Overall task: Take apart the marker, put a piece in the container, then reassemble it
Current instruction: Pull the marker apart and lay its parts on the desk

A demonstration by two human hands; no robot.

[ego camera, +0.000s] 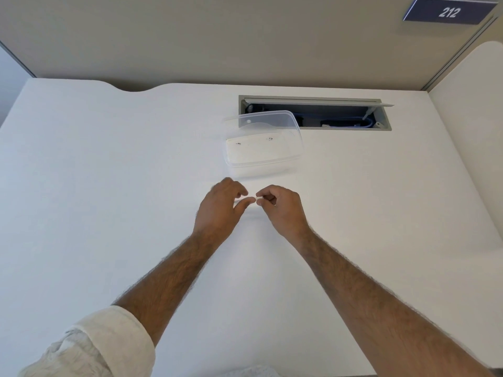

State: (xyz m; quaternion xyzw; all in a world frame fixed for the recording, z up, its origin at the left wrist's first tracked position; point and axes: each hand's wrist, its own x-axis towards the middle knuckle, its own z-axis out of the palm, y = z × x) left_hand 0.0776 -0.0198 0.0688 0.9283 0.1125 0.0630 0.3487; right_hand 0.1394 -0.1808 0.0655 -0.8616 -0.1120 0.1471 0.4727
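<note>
A thin pale marker (246,200) lies between my two hands just above the white desk, mostly hidden by fingers. My left hand (220,208) pinches its left part with thumb and fingers. My right hand (283,206) pinches a small white end piece (259,197) at the marker's right tip. Whether the two pieces are joined or apart I cannot tell. A clear plastic container (295,148) stands just beyond my hands, tilted, with only two tiny dark marks showing on its bottom.
A white desk (109,172) spreads out on all sides. An open grey cable hatch (386,123) with blue cables sits behind the container. A beige partition wall runs along the back, with a dark sign reading 212 (449,12).
</note>
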